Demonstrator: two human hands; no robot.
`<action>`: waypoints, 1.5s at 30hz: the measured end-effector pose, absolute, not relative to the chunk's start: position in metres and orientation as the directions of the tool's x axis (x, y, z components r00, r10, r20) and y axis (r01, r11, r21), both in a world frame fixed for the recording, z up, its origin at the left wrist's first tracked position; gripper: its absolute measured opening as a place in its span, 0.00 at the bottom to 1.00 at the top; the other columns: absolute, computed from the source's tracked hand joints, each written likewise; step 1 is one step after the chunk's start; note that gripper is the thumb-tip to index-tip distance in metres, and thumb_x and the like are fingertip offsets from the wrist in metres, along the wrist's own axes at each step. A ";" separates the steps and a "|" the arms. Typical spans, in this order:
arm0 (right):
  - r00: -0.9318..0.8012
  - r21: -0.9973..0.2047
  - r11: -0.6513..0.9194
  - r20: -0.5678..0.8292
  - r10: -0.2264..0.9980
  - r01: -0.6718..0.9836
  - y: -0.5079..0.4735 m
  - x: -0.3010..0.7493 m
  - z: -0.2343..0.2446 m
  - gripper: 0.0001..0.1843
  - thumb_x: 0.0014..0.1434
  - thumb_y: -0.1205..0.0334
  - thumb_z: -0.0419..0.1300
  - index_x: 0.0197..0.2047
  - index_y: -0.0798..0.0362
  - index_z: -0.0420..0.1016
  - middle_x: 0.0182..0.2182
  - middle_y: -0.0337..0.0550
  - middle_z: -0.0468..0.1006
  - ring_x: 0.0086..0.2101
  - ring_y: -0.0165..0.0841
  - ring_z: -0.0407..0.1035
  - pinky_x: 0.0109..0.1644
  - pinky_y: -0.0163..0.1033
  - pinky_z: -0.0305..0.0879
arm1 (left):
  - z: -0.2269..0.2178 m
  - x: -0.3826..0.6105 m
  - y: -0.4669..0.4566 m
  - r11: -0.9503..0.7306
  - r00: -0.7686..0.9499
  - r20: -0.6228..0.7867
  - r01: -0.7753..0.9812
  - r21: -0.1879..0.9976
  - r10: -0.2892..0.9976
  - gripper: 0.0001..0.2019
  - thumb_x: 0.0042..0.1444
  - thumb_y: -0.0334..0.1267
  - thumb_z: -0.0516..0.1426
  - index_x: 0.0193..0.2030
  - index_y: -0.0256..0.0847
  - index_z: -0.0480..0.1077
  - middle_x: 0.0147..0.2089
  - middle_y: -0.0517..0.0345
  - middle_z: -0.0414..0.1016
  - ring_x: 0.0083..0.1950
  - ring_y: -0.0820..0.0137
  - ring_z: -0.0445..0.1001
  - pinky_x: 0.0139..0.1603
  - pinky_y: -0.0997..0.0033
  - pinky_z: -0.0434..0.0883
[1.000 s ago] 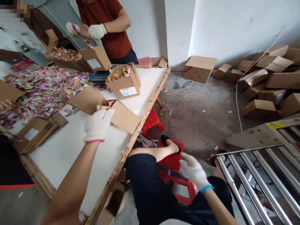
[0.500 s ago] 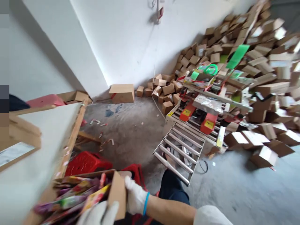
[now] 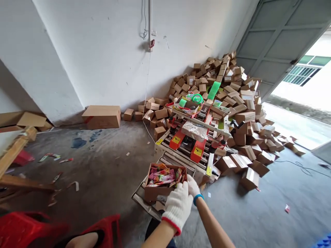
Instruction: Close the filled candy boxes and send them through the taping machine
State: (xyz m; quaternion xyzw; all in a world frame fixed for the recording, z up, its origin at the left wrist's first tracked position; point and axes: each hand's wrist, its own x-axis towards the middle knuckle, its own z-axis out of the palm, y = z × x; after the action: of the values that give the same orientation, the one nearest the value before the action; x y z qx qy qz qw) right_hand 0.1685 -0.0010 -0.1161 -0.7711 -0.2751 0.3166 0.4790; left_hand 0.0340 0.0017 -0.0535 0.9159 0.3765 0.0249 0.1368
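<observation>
An open cardboard box point(image 3: 157, 193) full of small colourful packets point(image 3: 165, 174) sits on the roller section at the near end of the conveyor. My left hand point(image 3: 179, 203), in a white knit glove with a red cuff, grips the box at its near right corner, fingers bent against the edge. Just beyond it, my right hand point(image 3: 193, 187), gloved in white with a blue band at the wrist, holds the box's right side. Its fingertips are partly hidden. Behind the box stands a carton-sealing machine point(image 3: 191, 137) with red side guides.
A big heap of cartons point(image 3: 207, 75) lies behind and right of the machine. A larger carton point(image 3: 102, 117) stands against the wall. Red plastic stools point(image 3: 26, 227) and a wooden-edged table point(image 3: 15, 151) are at left. Wrappers litter the floor; a large door point(image 3: 281, 34) is at upper right.
The packet-filled box has moved from beside the table at left onto the conveyor rollers, with both hands on it. My view has turned right, bringing the door into sight.
</observation>
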 end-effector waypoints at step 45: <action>0.403 0.030 -0.415 -0.313 0.860 0.909 0.017 0.142 -0.054 0.24 0.72 0.45 0.47 0.50 0.51 0.77 0.44 0.53 0.82 0.44 0.43 0.77 0.44 0.41 0.65 | -0.108 -0.033 0.118 -0.603 0.593 0.216 0.595 0.531 0.776 0.20 0.61 0.42 0.62 0.59 0.41 0.69 0.64 0.46 0.71 0.62 0.58 0.71 0.62 0.60 0.67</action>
State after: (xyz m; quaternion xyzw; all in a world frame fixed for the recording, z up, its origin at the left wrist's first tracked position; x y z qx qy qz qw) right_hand 0.1425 0.0167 -0.0537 -0.8319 -0.5316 0.1255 -0.0984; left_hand -0.0327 0.1180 -0.1076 0.8683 0.3946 0.2185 0.2065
